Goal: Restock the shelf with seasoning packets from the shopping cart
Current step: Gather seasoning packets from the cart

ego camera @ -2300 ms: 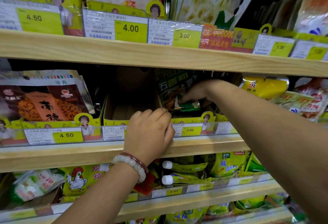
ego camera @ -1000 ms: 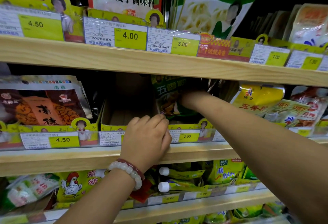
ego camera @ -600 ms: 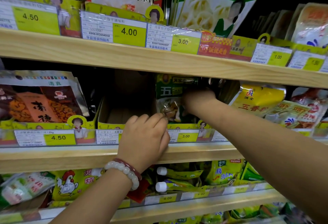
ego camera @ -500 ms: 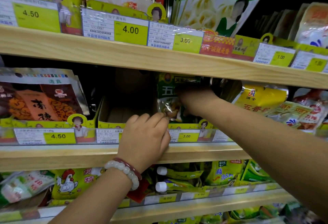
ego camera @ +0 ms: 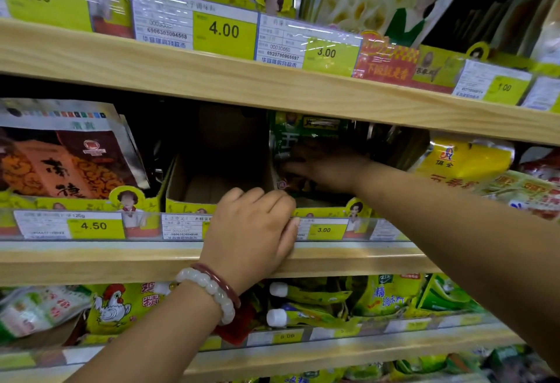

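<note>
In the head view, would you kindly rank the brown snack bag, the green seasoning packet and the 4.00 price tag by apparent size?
1. Brown snack bag, clearly the largest.
2. and 3. Green seasoning packet and 4.00 price tag: unsure. The right hand covers part of the packet, which also sits deeper in the shelf, so I won't rank them.

Middle shelf [ego camera: 91, 264]: open cardboard box [ego camera: 194, 188] sits centre, large snack bags [ego camera: 60, 155] to its left, seasoning packets [ego camera: 291, 143] upright just right of it. Right hand [ego camera: 330, 167] is inside the shelf, against those packets. Left hand [ego camera: 251, 231] rests on the shelf's front edge, over the price-tag rail [ego camera: 91, 226], in front of the box. More packets [ego camera: 463, 161] farther right. Chicken-print bags [ego camera: 118, 307] on the shelf below.
</note>
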